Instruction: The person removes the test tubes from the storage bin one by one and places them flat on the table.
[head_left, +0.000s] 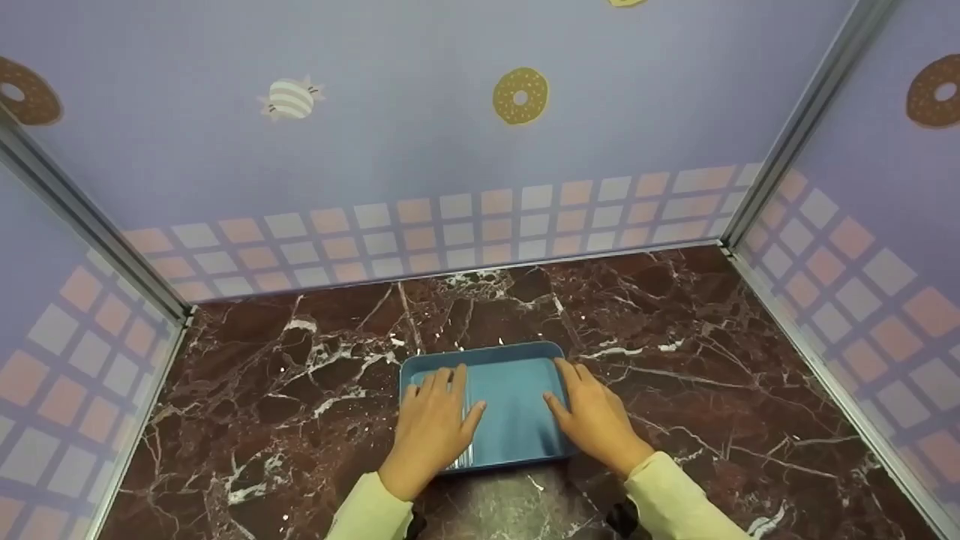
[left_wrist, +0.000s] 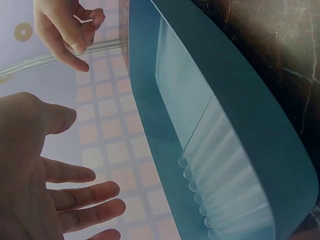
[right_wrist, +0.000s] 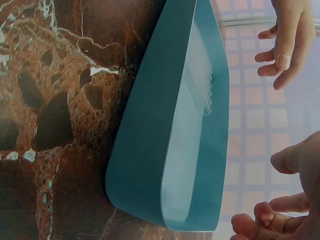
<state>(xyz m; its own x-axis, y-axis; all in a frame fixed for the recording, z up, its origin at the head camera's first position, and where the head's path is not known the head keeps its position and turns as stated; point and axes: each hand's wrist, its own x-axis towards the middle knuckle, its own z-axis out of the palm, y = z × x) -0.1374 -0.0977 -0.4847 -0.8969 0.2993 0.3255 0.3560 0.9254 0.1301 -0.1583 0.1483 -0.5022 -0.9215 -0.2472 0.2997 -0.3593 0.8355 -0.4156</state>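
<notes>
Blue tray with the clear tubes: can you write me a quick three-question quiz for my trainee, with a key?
1. Multiple choice: what does the blue tray rest on? A: a plain white cloth; B: a dark marbled surface; C: a wire rack.
2. True or false: the person's right hand is gripping a tube.
3. Short answer: which hand is nearer the clear tubes?

Key:
1. B.
2. False; it holds nothing.
3. The left hand; the tubes lie toward the tray's left end.
</notes>
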